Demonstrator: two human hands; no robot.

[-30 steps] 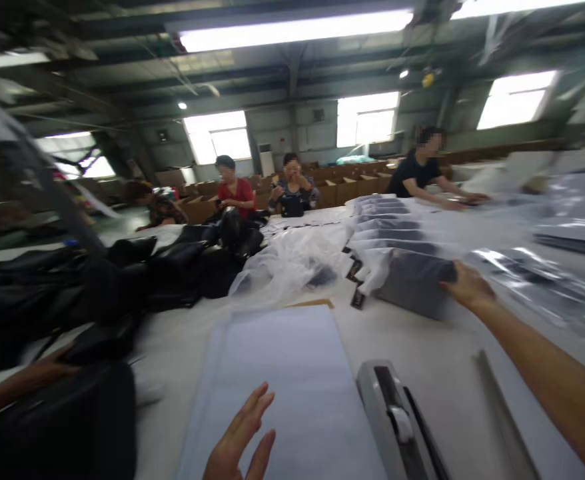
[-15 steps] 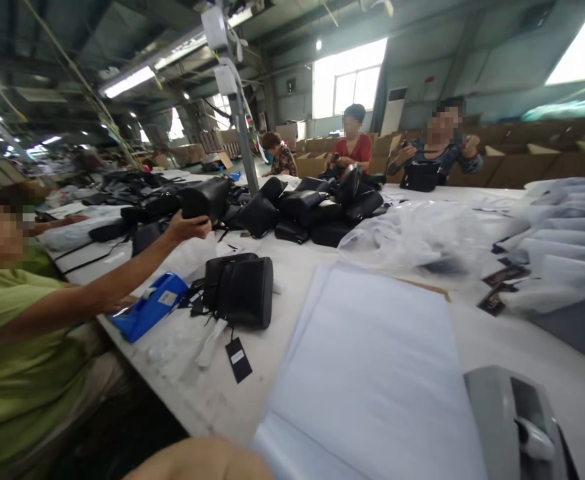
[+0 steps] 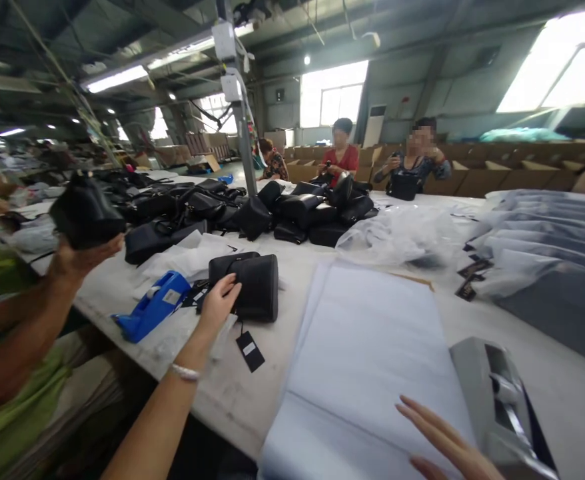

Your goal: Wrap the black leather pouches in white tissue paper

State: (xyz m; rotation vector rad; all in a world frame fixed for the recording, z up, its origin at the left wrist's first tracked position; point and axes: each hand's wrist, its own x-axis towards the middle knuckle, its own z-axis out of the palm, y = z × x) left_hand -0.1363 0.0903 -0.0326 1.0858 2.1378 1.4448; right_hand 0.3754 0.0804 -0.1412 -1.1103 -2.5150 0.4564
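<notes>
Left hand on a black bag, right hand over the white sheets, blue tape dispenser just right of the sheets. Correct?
One error: the dispenser just right of the white sheets is grey, not blue, in the head view. Left hand on a black bag, right hand over the sheets: both right.

With the sheets [image 3: 367, 333] on the tabletop [image 3: 252, 403] as the clock's centre, the bag [image 3: 257, 290] lies at ten o'clock, a tag [image 3: 250, 351] at nine. The left dispenser [image 3: 156, 305] sits at nine o'clock from the bag. The right dispenser [image 3: 495, 400] stands just beside the sheets at three. Farther off, the bag heap [image 3: 297, 208] lies at eleven, plastic [image 3: 397, 233] at twelve, the wrapped row [image 3: 552, 287] at two. Cartons [image 3: 497, 179] stand behind the tabletop around twelve.
</notes>
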